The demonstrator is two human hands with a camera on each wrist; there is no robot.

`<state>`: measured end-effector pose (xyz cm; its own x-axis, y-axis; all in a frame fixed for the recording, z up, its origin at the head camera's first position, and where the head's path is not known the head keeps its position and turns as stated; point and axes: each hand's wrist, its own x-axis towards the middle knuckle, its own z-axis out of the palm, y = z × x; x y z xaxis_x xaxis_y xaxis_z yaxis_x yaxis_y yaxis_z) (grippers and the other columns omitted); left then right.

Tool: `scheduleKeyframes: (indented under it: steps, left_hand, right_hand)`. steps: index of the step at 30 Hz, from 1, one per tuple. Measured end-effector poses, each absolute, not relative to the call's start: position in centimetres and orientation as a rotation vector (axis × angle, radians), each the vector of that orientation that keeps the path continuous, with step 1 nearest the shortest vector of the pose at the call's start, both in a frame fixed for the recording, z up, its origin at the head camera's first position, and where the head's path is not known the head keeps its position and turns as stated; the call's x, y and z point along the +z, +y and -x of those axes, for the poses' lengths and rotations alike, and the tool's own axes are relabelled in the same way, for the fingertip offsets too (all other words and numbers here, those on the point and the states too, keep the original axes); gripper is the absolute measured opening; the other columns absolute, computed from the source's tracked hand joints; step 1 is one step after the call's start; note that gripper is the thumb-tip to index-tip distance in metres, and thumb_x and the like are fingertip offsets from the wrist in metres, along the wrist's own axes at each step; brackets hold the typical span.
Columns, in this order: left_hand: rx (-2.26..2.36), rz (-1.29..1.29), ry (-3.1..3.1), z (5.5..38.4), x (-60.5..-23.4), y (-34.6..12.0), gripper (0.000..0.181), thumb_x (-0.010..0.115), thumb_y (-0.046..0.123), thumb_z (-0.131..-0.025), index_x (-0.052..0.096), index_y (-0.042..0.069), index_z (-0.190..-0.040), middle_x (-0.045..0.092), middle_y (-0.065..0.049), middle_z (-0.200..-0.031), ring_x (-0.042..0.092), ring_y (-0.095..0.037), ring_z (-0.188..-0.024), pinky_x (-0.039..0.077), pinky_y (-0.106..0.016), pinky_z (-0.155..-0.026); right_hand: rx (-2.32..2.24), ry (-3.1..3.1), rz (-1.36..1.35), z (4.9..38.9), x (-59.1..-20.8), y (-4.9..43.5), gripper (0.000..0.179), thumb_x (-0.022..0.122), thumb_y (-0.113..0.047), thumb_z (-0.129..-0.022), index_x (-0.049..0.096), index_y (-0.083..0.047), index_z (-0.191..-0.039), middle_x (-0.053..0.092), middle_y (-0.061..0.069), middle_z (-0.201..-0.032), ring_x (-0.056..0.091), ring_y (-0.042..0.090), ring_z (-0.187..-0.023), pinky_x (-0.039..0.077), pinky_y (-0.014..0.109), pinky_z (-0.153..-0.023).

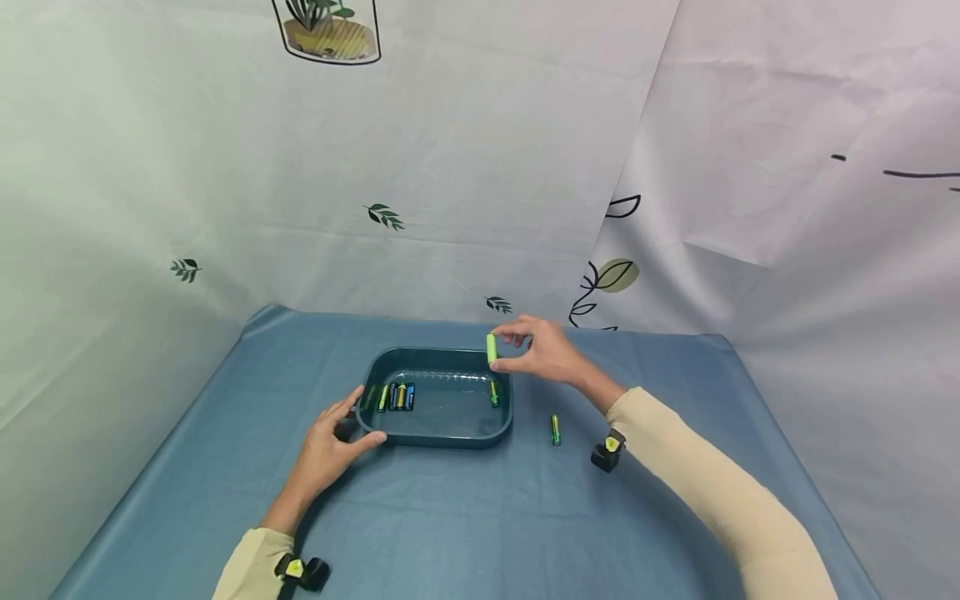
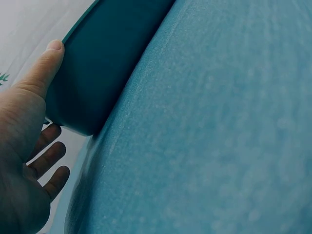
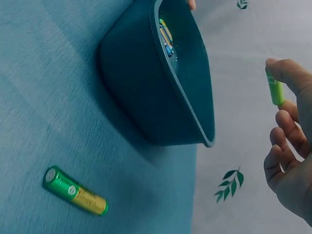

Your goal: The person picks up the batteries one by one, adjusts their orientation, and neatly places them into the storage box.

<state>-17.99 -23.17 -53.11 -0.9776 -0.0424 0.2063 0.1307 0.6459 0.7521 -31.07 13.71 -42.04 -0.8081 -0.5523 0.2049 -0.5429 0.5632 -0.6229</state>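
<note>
My right hand (image 1: 546, 350) pinches a light green battery (image 1: 491, 348) by its ends, between thumb and forefinger. It holds the battery upright above the right end of a dark teal plastic tray (image 1: 442, 442). In the right wrist view the same battery (image 3: 274, 87) is apart from the tray's rim. My left hand (image 1: 330, 446) grips the tray's near left corner; its thumb (image 2: 51, 61) lies against the wall and the forefinger is hidden. Inside the tray, several batteries (image 1: 401, 397) lie side by side at the left, and a green battery (image 1: 494, 393) at the right.
A green and gold battery (image 1: 556, 430) lies on the blue tablecloth (image 1: 465, 517) to the right of the tray. Behind the table hangs a pale cloth (image 1: 450, 167) with printed leaves. Black wrist cameras sit at both sleeves.
</note>
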Motion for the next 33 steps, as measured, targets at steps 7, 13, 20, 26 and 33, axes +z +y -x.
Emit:
scheduleKeyframes:
  steps: [7,13,20,26,33]
  left_hand:
    - [-1.238,0.070,-2.657,17.9,-53.0,-23.2,0.092,0.087,0.041,-0.082,0.041,0.018,-0.159,0.045,-0.026,-0.152,0.053,-0.045,-0.124,0.047,-0.065,-0.093]
    - [-1.236,0.074,-2.657,17.9,-53.1,-23.2,0.092,0.087,0.040,-0.082,0.041,0.018,-0.159,0.045,-0.026,-0.152,0.052,-0.046,-0.126,0.046,-0.066,-0.094]
    - [-1.226,0.074,-2.658,17.9,-53.1,-23.2,0.092,0.087,0.040,-0.082,0.041,0.018,-0.159,0.045,-0.026,-0.152,0.053,-0.045,-0.125,0.047,-0.065,-0.093]
    - [-1.222,0.073,-2.654,17.9,-53.1,-23.1,0.092,0.087,0.039,-0.082,0.041,0.017,-0.159,0.046,-0.027,-0.151,0.053,-0.045,-0.125,0.047,-0.066,-0.093]
    - [-1.237,0.068,-2.652,18.0,-53.1,-23.1,0.092,0.087,0.040,-0.082,0.041,0.019,-0.159,0.046,-0.026,-0.151,0.053,-0.044,-0.125,0.046,-0.065,-0.094]
  right_hand:
    - [-1.123,2.721,1.049,31.4,-42.0,12.3,0.052,0.085,-0.036,-0.084,0.072,-0.015,-0.130,0.065,0.006,-0.108,0.059,0.017,-0.094,0.052,0.038,-0.078]
    - [-1.144,2.677,1.055,31.6,-42.4,11.6,0.051,0.086,-0.033,-0.085,0.072,-0.014,-0.130,0.065,0.004,-0.106,0.060,0.018,-0.094,0.053,0.037,-0.083]
    - [-1.141,2.677,1.061,32.1,-43.4,10.7,0.049,0.086,-0.032,-0.084,0.073,-0.014,-0.128,0.065,0.002,-0.103,0.060,0.016,-0.092,0.053,0.035,-0.081]
    - [-1.143,2.655,1.050,32.0,-44.2,9.4,0.049,0.084,-0.034,-0.086,0.073,-0.014,-0.129,0.064,0.001,-0.103,0.060,0.016,-0.093,0.053,0.035,-0.081]
    - [-1.137,2.619,1.009,31.7,-44.8,7.8,0.049,0.084,-0.034,-0.086,0.072,-0.017,-0.130,0.063,-0.001,-0.103,0.059,0.014,-0.091,0.052,0.032,-0.078]
